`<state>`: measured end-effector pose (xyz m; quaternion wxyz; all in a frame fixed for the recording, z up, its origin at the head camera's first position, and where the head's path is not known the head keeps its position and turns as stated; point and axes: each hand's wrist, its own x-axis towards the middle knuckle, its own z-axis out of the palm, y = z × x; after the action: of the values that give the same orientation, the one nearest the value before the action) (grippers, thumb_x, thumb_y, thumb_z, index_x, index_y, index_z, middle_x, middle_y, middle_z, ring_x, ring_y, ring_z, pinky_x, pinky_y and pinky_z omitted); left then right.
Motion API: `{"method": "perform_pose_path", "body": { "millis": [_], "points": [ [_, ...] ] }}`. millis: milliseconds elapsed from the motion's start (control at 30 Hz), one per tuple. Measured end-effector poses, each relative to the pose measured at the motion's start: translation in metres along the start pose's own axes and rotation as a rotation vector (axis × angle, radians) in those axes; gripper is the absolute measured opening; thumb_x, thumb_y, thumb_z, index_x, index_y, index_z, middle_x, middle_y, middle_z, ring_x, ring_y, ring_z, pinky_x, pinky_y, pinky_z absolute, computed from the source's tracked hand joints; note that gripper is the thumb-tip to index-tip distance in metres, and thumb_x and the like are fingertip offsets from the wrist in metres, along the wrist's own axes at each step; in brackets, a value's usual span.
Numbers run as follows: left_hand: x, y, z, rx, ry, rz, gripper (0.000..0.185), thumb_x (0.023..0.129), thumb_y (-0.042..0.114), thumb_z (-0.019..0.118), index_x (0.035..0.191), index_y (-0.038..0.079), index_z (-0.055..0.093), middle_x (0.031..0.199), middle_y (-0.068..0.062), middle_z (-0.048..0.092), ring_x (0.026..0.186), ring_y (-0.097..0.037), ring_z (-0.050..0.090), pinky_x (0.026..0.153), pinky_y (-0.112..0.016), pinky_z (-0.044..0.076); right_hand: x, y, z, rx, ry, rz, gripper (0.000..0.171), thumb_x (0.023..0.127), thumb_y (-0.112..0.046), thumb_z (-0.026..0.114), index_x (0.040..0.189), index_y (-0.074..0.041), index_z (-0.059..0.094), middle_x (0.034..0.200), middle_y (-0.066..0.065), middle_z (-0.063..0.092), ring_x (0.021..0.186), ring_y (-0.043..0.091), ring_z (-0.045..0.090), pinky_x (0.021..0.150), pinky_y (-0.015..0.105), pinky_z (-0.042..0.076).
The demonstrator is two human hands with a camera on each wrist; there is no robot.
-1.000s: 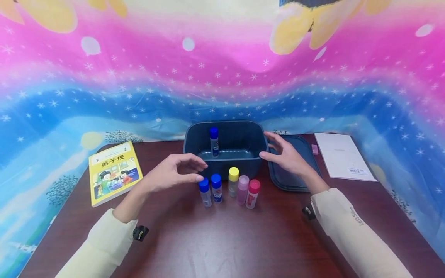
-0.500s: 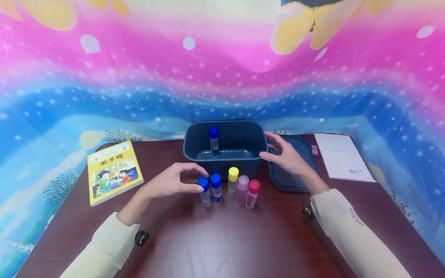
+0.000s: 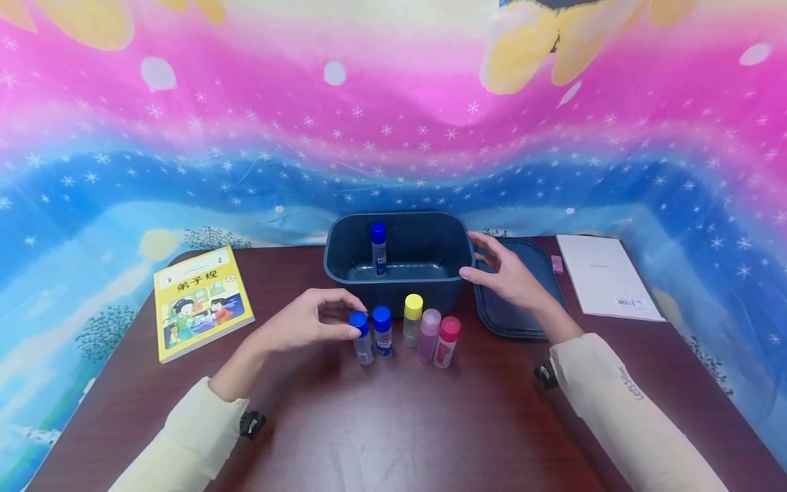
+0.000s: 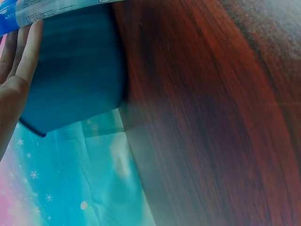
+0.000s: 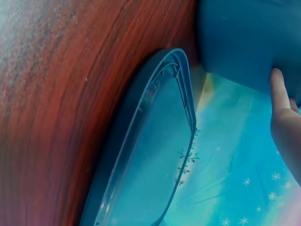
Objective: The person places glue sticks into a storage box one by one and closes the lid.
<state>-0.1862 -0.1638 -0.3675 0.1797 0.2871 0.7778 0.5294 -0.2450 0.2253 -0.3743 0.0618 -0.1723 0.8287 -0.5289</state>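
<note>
While the left hand (image 3: 307,320) pinches the blue cap of the leftmost glue stick (image 3: 360,337) between thumb and curled fingers, that stick stands upright on the bench (image 3: 393,424), first in a row of five. Beside it stand a second blue-capped stick (image 3: 382,331), a yellow-capped stick (image 3: 412,319), a pale pink stick (image 3: 429,334) and a red-capped stick (image 3: 447,342). The right hand (image 3: 504,277), fingers straight and spread, rests against the right wall of the dark blue bin (image 3: 399,260). One blue-capped stick (image 3: 378,248) stands inside the bin. The bin lid (image 3: 513,307) lies under the right hand. A yellow book (image 3: 199,301) lies at left, a white booklet (image 3: 605,277) at right.
</note>
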Motion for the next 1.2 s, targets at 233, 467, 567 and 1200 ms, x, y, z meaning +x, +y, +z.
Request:
{"method": "perform_pose_path", "body": {
  "millis": [233,467,567,1200],
  "points": [
    [-0.002,-0.001,-0.007,0.010,0.035,-0.019,0.029,0.092,0.020,0.077,0.118,0.010,0.069,0.115,-0.007,0.068,0.105,-0.024,0.069,0.091,-0.034,0.057,0.000,-0.001,0.001,0.001,-0.001,0.006,0.074,0.100,-0.028,0.066,0.161,-0.015,0.026,0.165,0.013,0.023,0.147,0.040,0.030,0.115,0.063,0.027],
    [-0.003,0.000,-0.016,0.042,0.098,-0.044,0.030,0.092,0.020,0.078,0.119,0.009,0.069,0.114,-0.008,0.068,0.107,-0.024,0.066,0.091,-0.034,0.056,0.000,-0.001,0.001,0.002,0.000,0.006,0.074,0.100,-0.028,0.066,0.161,-0.015,0.026,0.165,0.013,0.022,0.147,0.040,0.030,0.115,0.063,0.027],
    [-0.003,0.001,-0.018,0.034,0.129,-0.050,0.031,0.092,0.020,0.078,0.119,0.009,0.069,0.115,-0.008,0.068,0.109,-0.025,0.064,0.091,-0.034,0.056,0.000,-0.001,0.000,-0.001,-0.003,0.007,0.074,0.100,-0.028,0.066,0.161,-0.015,0.026,0.166,0.013,0.022,0.148,0.040,0.030,0.116,0.063,0.026],
    [-0.005,0.014,-0.026,0.011,0.276,-0.032,0.034,0.091,0.018,0.079,0.120,0.006,0.067,0.107,-0.011,0.072,0.103,-0.026,0.069,0.084,-0.032,0.059,0.000,-0.001,0.000,-0.001,-0.003,-0.002,0.073,0.100,-0.026,0.066,0.161,-0.015,0.027,0.165,0.013,0.023,0.147,0.040,0.030,0.116,0.062,0.027]
  ]
}}
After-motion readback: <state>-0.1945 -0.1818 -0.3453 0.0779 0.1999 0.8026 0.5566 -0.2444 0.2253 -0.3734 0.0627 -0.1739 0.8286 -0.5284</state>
